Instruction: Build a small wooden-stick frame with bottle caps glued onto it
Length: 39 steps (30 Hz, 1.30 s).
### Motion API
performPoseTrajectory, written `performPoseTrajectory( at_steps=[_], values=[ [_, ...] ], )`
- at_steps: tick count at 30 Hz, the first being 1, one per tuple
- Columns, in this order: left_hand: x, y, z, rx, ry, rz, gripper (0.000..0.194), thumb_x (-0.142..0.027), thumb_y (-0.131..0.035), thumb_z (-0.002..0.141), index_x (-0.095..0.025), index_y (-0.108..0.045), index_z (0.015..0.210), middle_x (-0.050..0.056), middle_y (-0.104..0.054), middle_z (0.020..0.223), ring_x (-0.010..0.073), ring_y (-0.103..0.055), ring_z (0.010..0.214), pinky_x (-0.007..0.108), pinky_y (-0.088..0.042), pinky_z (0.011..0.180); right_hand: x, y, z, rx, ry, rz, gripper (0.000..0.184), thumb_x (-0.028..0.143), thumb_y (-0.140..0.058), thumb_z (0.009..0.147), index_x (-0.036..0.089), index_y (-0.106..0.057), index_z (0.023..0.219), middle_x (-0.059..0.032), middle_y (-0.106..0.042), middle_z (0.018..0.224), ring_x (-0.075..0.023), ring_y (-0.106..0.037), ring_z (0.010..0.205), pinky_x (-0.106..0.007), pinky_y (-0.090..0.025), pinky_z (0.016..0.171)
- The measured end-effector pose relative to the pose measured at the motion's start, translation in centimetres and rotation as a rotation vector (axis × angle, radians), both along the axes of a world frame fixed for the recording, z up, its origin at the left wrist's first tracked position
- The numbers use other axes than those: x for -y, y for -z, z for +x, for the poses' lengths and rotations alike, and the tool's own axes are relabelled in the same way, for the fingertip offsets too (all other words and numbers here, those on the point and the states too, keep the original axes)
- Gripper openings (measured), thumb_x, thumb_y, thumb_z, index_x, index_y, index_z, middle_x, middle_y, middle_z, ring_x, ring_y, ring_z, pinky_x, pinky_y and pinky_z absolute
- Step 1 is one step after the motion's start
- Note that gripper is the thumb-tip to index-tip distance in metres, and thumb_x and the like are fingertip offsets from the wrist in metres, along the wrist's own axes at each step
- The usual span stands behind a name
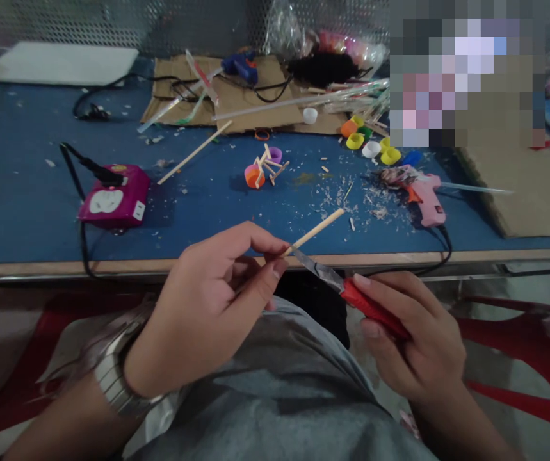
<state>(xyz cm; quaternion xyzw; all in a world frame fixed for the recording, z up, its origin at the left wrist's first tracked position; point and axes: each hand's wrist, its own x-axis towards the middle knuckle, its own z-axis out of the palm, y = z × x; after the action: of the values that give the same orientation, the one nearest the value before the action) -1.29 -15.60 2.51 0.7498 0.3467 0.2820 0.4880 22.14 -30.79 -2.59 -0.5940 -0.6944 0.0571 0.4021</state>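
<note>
Between thumb and fingers, my left hand (217, 301) pinches a thin wooden stick (320, 225) that points up and to the right over the table edge. My right hand (413, 339) is closed around the red handle of a craft knife (373, 308). The knife's blade lies against the stick, just beside my left fingertips. Beyond my hands stands a small piece (273, 171) made of short sticks joined to an orange and a purple bottle cap. A longer loose stick (195, 152) lies to the left of it.
A pink glue gun (423, 192) with a cord sits at right among shavings. Several coloured caps (371, 149) lie behind it. A blue glue gun (241, 65) rests on cardboard (275, 112) at the back. At left is a magenta power socket box (116, 198) with a plugged-in cable.
</note>
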Motion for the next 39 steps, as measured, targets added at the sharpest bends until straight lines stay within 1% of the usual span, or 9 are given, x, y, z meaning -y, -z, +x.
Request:
performPoseTrajectory(
  at_steps=[5, 18, 20, 24, 27, 30, 33, 36, 39],
  values=[
    [0.0, -0.1, -0.1, -0.008, -0.009, 0.055, 0.009, -0.018, -0.068, 0.105, -0.026, -0.071, 0.109, -0.006, -0.075, 0.078, 0.0094, -0.073, 0.056, 0.019, -0.058, 0.047, 0.0, 0.0, 0.0, -0.011, 0.013, 0.000, 0.061, 0.022, -0.067, 0.101, 0.034, -0.062, 0.160, -0.0104, -0.074, 0.123, -0.0307, -0.076, 0.107, -0.043, -0.068, 0.081],
    [-0.2, 0.1, -0.2, -0.012, -0.005, 0.065, 0.008, -0.019, -0.065, 0.106, -0.025, -0.071, 0.108, -0.007, -0.073, 0.074, 0.0080, -0.067, 0.051, 0.020, -0.054, 0.046, 0.3, -0.4, 0.2, -0.014, 0.044, -0.055, 0.063, 0.024, -0.067, 0.102, 0.041, -0.061, 0.162, -0.0111, -0.076, 0.128, -0.0356, -0.077, 0.112, -0.050, -0.069, 0.083],
    [-0.4, 0.2, -0.1, -0.041, -0.006, 0.139, 0.010, -0.020, -0.064, 0.107, -0.025, -0.073, 0.109, -0.006, -0.075, 0.079, 0.0090, -0.070, 0.058, 0.022, -0.057, 0.052, 0.1, -0.4, 0.1, -0.011, 0.051, -0.061, 0.060, 0.024, -0.067, 0.102, 0.040, -0.062, 0.160, -0.0105, -0.076, 0.129, -0.0343, -0.077, 0.113, -0.048, -0.069, 0.084],
    [-0.9, 1.1, 0.3, -0.174, -0.044, 0.445, 0.015, -0.020, -0.061, 0.109, -0.022, -0.076, 0.111, 0.001, -0.081, 0.099, 0.0156, -0.077, 0.087, 0.031, -0.061, 0.078, -0.5, -0.1, -0.2, 0.017, 0.076, -0.071, 0.052, 0.022, -0.064, 0.105, 0.035, -0.065, 0.155, -0.0095, -0.077, 0.127, -0.0285, -0.078, 0.108, -0.041, -0.069, 0.083],
    [-1.4, 2.3, 0.8, -0.239, -0.058, 0.605, 0.019, -0.019, -0.057, 0.110, -0.019, -0.076, 0.111, 0.004, -0.080, 0.100, 0.0194, -0.075, 0.093, 0.035, -0.059, 0.084, -1.0, 0.3, -0.5, 0.053, 0.096, -0.094, 0.046, 0.022, -0.061, 0.108, 0.029, -0.065, 0.154, -0.0101, -0.079, 0.127, -0.0269, -0.079, 0.109, -0.039, -0.069, 0.088],
    [-1.8, 3.6, 1.5, -0.324, -0.039, 0.694, 0.022, -0.019, -0.054, 0.110, -0.018, -0.076, 0.108, 0.007, -0.076, 0.095, 0.0241, -0.071, 0.092, 0.041, -0.058, 0.086, -1.2, 0.8, -1.0, 0.107, 0.119, -0.158, 0.044, 0.026, -0.058, 0.111, 0.025, -0.064, 0.154, -0.0120, -0.079, 0.125, -0.0283, -0.080, 0.107, -0.039, -0.069, 0.082],
    [-2.0, 4.8, 2.1, -0.360, -0.002, 0.723, 0.026, -0.016, -0.053, 0.109, -0.018, -0.077, 0.099, 0.009, -0.075, 0.099, 0.0241, -0.067, 0.090, 0.041, -0.057, 0.084, -1.3, 1.1, -1.6, 0.129, 0.139, -0.251, 0.042, 0.030, -0.053, 0.114, 0.024, -0.063, 0.155, -0.0135, -0.079, 0.124, -0.0305, -0.080, 0.106, -0.041, -0.069, 0.077],
    [-2.1, 5.4, 2.5, -0.377, 0.005, 0.737, 0.027, -0.012, -0.053, 0.107, -0.017, -0.078, 0.096, 0.011, -0.074, 0.102, 0.0238, -0.066, 0.090, 0.040, -0.058, 0.083, -1.3, 1.1, -2.2, 0.114, 0.153, -0.293, 0.041, 0.030, -0.050, 0.115, 0.023, -0.062, 0.154, -0.0147, -0.078, 0.128, -0.0316, -0.080, 0.108, -0.044, -0.069, 0.079],
    [-2.1, 5.8, 2.7, -0.385, 0.002, 0.770, 0.028, -0.012, -0.054, 0.107, -0.016, -0.079, 0.096, 0.010, -0.073, 0.098, 0.0240, -0.065, 0.088, 0.040, -0.057, 0.081, -1.3, 1.2, -2.6, 0.105, 0.176, -0.319, 0.041, 0.032, -0.050, 0.116, 0.023, -0.062, 0.154, -0.0148, -0.077, 0.126, -0.0320, -0.080, 0.107, -0.044, -0.069, 0.078]
  ],
)
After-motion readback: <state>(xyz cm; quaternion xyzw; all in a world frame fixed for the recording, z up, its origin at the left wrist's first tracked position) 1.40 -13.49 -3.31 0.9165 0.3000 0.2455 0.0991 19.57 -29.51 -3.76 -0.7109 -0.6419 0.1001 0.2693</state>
